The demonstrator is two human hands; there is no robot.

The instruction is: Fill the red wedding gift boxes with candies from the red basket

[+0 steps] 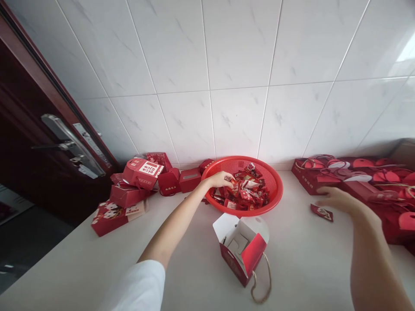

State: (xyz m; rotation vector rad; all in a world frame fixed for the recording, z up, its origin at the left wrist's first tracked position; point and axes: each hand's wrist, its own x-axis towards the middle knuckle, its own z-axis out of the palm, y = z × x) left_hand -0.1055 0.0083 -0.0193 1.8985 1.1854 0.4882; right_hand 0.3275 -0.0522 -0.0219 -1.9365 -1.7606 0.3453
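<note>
My left hand [222,179] reaches into a red plastic basket [275,196], its fingers closed on a wrapped candy [232,185] at the left of the pile. Many red-wrapped candies [248,194] fill the basket. My right hand [337,199], slightly blurred, is over the table with fingers stretched out and nothing visible in them. Just below its fingertips a small dark red packet [322,213] lies on the table. In front of the basket stands a red gift box [235,263], its white-lined flaps open and a rope handle [269,280] hanging at its right side.
Red gift boxes [139,172] are piled at the left by a dark door [39,108] with a metal handle. Rows of red boxes with rope handles [366,181] stand at the right. A white tiled wall [240,116] rises behind the white table [188,268].
</note>
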